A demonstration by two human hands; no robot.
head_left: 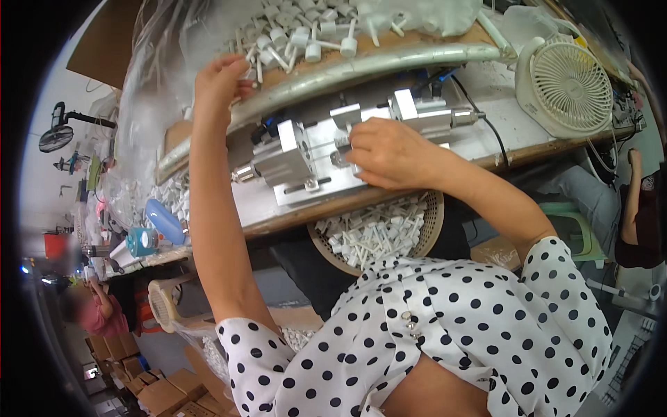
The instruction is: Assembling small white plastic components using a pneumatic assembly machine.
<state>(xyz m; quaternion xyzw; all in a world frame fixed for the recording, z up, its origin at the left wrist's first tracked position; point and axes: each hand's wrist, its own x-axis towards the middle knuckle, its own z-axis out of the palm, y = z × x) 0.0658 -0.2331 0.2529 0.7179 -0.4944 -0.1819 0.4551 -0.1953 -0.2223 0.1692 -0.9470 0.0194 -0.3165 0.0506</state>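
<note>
1. white stemmed plastic pieces (pixel 375 235) fill a round tan basket (pixel 435 219) at the centre of the frame, just below the bench edge; more are heaped at the top centre, behind a long film-wrapped roll (pixel 375 67).
2. cardboard boxes (pixel 163 395) are stacked at the lower left; what they hold cannot be seen.
3. the workbench (pixel 513 137) has a pale top and a wooden front edge, and carries a silver metal fixture (pixel 338 182) at mid-frame and a white fan (pixel 566 87) at the upper right.
4. a co-worker in a red top (pixel 104 314) is at the left; a green stool (pixel 587 234) is at the right.
5. each piece has a short, thick cylindrical head and a thin straight stem; they lie at mixed angles.
6. the left hand (pixel 221 82), fingers parted and slightly bent, is at the heap's left end; i cannot tell whether it has hold of a piece.
7. the right hand (pixel 390 153) is curled over the fixture's middle; its fingertips are partly hidden, so its hold cannot be told.
</note>
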